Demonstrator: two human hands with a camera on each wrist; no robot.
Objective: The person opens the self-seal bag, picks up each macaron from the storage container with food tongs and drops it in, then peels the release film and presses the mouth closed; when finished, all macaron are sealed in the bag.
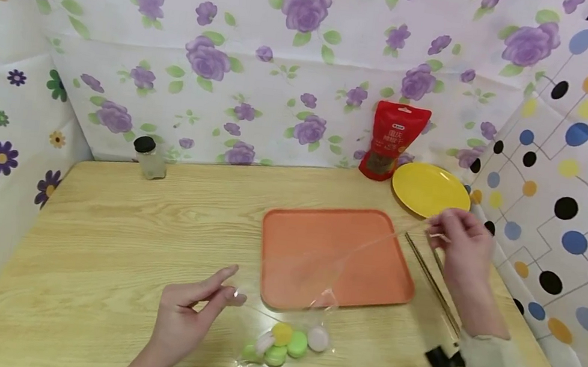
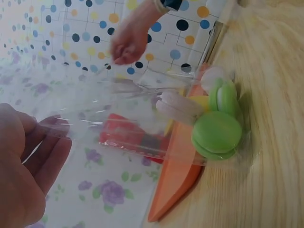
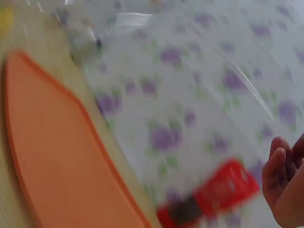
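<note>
My left hand (image 1: 183,316) pinches the rim of a clear plastic bag (image 2: 90,102) between thumb and fingers. Several macarons lie at the bag's bottom: a yellow macaron (image 1: 282,333), a green macaron (image 2: 217,133) and a pale macaron (image 1: 317,338) among them. The bag hangs low over the wood, before the tray. Up to the right, my right hand (image 1: 463,248) pinches the end of a thin clear plastic strip (image 3: 247,85) that stretches towards the bag. Whether strip and bag are joined cannot be made out.
An orange tray (image 1: 340,255) lies mid-table. Gold chopsticks (image 1: 432,281) lie right of it, partly under my right arm, near a small black object (image 1: 443,359). Behind stand a yellow plate (image 1: 431,190), a red pouch (image 1: 394,137) and a black-lidded jar (image 1: 150,161). Patterned cloth walls enclose the table.
</note>
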